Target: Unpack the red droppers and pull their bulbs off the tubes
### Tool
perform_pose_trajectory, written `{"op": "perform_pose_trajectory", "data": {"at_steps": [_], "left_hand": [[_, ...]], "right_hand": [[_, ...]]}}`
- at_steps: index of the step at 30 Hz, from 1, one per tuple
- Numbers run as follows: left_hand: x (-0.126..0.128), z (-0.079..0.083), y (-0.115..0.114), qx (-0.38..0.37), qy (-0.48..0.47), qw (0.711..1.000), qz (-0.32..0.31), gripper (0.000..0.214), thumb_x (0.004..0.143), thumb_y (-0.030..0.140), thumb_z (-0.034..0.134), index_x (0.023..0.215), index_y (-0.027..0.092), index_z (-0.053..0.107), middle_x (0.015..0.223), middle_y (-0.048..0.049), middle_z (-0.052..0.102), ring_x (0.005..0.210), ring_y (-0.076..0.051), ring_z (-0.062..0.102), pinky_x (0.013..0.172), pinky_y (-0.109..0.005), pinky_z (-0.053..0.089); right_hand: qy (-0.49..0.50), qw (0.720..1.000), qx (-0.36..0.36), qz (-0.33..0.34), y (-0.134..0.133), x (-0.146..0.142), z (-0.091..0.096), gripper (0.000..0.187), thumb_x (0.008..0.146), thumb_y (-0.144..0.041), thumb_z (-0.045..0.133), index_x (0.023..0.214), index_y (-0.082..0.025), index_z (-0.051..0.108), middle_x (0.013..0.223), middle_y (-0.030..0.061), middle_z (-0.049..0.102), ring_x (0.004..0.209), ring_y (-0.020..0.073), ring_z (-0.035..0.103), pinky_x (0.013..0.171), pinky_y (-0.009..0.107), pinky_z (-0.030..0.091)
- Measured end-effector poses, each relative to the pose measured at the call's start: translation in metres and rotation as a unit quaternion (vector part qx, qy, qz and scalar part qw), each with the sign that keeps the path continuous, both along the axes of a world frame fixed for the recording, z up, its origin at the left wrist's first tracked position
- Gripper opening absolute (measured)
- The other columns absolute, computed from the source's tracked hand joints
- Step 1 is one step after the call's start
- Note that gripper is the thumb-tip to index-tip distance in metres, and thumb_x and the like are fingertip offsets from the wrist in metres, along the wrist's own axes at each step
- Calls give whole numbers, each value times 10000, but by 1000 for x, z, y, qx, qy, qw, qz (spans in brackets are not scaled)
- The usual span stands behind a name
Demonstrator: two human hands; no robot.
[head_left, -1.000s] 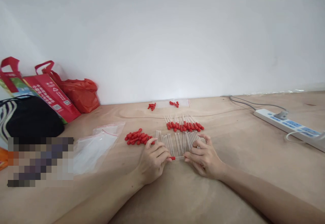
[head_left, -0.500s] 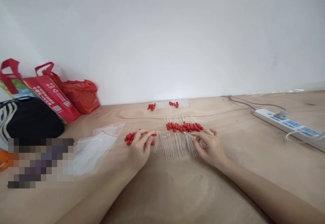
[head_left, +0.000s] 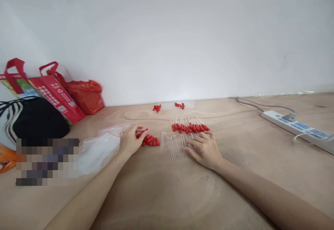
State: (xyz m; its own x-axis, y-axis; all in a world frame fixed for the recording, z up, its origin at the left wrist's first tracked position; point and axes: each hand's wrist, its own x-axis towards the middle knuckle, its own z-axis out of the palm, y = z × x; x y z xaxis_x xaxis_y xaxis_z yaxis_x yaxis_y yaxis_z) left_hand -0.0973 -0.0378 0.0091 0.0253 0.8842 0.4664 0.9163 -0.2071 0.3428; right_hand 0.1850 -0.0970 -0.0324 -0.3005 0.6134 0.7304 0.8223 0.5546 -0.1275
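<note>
My left hand (head_left: 131,139) rests on the left end of a pile of loose red rubber caps (head_left: 150,140), fingers curled over some of them. My right hand (head_left: 204,149) lies flat with fingers stretched over a row of clear thin tubes (head_left: 172,145) on the wooden table. Behind them lies a row of tubes with red caps fitted (head_left: 190,127). Clear zip bags (head_left: 100,147) lie just left of my left hand.
A few more red caps (head_left: 157,108) and a clear bag (head_left: 182,104) lie near the wall. Red bags (head_left: 62,94) and a black striped bag (head_left: 33,120) stand at the left. A white power strip (head_left: 297,127) with cables lies at the right.
My hands left the tube they held together near the table front. The left moved left onto the red cap pile; the right moved forward and flattened on the clear tubes.
</note>
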Motion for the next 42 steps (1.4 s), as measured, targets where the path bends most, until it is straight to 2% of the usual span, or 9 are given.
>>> {"op": "perform_pose_trajectory", "data": {"at_steps": [4, 10, 14, 17, 20, 25, 28, 37, 42], "left_hand": [[1, -1, -2, -10, 0, 1000, 5, 268, 748, 416, 511, 915, 209, 546, 824, -16, 665, 800, -198, 598, 789, -360, 388], [-3, 0, -1, 82, 11, 996, 32, 278, 757, 434, 493, 864, 196, 588, 901, -57, 627, 912, -253, 526, 798, -380, 384], [16, 9, 2, 99, 33, 994, -23, 230, 749, 369, 511, 856, 189, 605, 890, -61, 605, 905, -240, 507, 821, -378, 379], [48, 17, 9, 27, 82, 993, -77, 178, 743, 343, 522, 793, 208, 626, 896, -54, 600, 948, -243, 497, 843, -389, 357], [85, 21, 22, -86, 107, 987, -78, 227, 726, 423, 536, 697, 221, 637, 904, -51, 614, 994, -259, 488, 861, -408, 326], [121, 17, 42, -153, 94, 981, -70, 362, 645, 566, 566, 625, 210, 627, 745, -37, 647, 810, -232, 564, 771, -356, 369], [123, 15, 45, -180, 86, 977, -70, 350, 636, 558, 584, 631, 211, 629, 704, -22, 653, 727, -202, 579, 727, -321, 380], [116, 9, 49, -212, 53, 974, -55, 274, 709, 482, 553, 665, 234, 661, 692, 17, 670, 686, -161, 594, 656, -265, 388], [99, 22, 26, -166, 52, 984, -48, 217, 738, 380, 518, 697, 203, 638, 743, -12, 665, 738, -191, 590, 660, -285, 387]], "right_hand": [[-28, 999, -22, 6, -3, -1, 2, 248, 769, -447, 539, 829, -235, 653, 702, 6, 628, 761, 157, 489, 842, 387, 219], [-22, 999, -32, 8, -5, 0, 5, 300, 777, -484, 511, 835, -225, 652, 729, 14, 622, 766, 161, 494, 836, 383, 228], [20, 1000, -13, -18, -5, 6, 6, 238, 825, -389, 477, 784, -236, 654, 697, 3, 625, 732, 142, 497, 818, 355, 236], [46, 999, 0, -30, -5, 14, 7, 228, 830, -355, 474, 757, -233, 652, 683, -1, 630, 712, 136, 500, 818, 346, 235], [50, 998, 4, -36, -7, 22, 9, 214, 824, -342, 482, 752, -230, 650, 685, 3, 636, 714, 142, 506, 819, 346, 233], [34, 997, 14, -71, -8, 32, 12, 210, 823, -309, 474, 737, -230, 649, 665, 8, 629, 692, 145, 507, 813, 352, 234], [18, 996, 14, -81, -6, 33, 11, 212, 824, -293, 465, 738, -232, 649, 650, 4, 618, 680, 141, 506, 810, 351, 238], [32, 997, 3, -67, -5, 30, 8, 168, 805, -271, 497, 743, -227, 647, 665, -2, 624, 720, 145, 509, 836, 360, 233], [39, 997, 5, -59, -5, 32, 5, 156, 803, -254, 495, 777, -227, 646, 701, 13, 617, 730, 155, 520, 822, 374, 269]]}}
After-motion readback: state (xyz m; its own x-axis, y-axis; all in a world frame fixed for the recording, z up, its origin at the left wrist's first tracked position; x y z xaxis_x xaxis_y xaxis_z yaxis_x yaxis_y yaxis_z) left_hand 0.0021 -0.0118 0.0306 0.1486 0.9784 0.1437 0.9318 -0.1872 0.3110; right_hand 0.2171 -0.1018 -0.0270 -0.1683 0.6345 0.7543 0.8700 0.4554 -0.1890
